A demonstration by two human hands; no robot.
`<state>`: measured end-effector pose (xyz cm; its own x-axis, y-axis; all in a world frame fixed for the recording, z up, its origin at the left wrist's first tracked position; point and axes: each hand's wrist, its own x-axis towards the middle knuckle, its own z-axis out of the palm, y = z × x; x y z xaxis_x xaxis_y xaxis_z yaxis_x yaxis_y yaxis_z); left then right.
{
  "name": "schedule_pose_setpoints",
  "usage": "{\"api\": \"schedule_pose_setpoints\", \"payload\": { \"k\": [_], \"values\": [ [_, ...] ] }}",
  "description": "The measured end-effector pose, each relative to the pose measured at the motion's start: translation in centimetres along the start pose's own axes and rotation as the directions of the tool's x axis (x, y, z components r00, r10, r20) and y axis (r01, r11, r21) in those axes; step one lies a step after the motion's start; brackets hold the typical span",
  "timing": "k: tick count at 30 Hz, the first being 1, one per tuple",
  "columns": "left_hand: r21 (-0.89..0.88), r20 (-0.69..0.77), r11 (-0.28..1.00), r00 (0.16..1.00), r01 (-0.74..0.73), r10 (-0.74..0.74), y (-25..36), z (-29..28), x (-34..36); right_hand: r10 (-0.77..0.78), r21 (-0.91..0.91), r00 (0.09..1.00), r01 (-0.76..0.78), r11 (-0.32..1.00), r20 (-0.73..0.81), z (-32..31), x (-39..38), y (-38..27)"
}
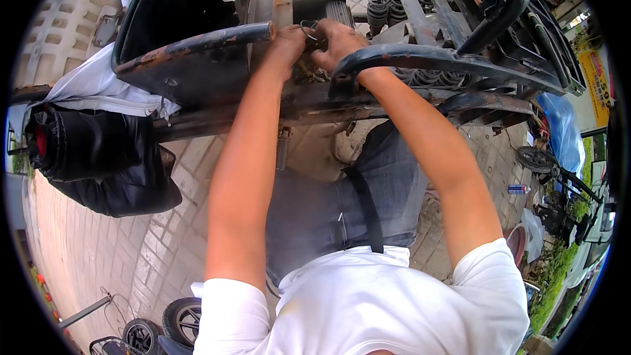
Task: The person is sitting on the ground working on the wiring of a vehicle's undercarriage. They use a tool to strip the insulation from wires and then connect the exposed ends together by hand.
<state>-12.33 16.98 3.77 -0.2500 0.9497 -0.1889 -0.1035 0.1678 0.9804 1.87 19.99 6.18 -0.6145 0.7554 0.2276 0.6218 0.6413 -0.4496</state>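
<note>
Both of my arms reach forward into the rusty metal frame of a vehicle. My left hand (289,45) is closed at a gap in the frame, just right of a rusted tube end (265,31). Beside it my right hand (340,39) has its fingers curled inward, above a bent black frame tube (420,54). Between the two hands a thin wire (308,27) bends in a small loop, and the fingers of both pinch at it. The fingertips and whatever lies beneath them are partly hidden.
Coil springs (378,1) stand beyond my right hand. A black padded cover (98,151) hangs at the left over white cloth (92,82). On the paving to the right lie a spray can (518,189) and a small wheel (536,158). More wheels (182,321) rest at lower left.
</note>
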Motion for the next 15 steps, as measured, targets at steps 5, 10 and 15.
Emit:
{"api": "schedule_pose_setpoints", "payload": {
  "k": [5,10,15],
  "values": [
    [-0.048,0.072,0.999,0.997,0.007,-0.003,-1.3,-0.9,1.8,-0.116,0.214,0.993,0.121,0.969,-0.037,-0.1,-0.1,2.3],
    [-0.086,0.031,0.995,0.998,0.052,-0.050,-1.8,-0.9,2.4,0.189,0.522,0.982,-0.158,0.838,-0.006,-1.9,-1.4,3.3],
    [-0.015,-0.059,0.999,0.997,-0.048,0.047,-2.8,-1.1,2.8,0.095,0.396,0.987,-0.141,0.907,0.133,-2.3,-2.5,3.5]
  ]
}}
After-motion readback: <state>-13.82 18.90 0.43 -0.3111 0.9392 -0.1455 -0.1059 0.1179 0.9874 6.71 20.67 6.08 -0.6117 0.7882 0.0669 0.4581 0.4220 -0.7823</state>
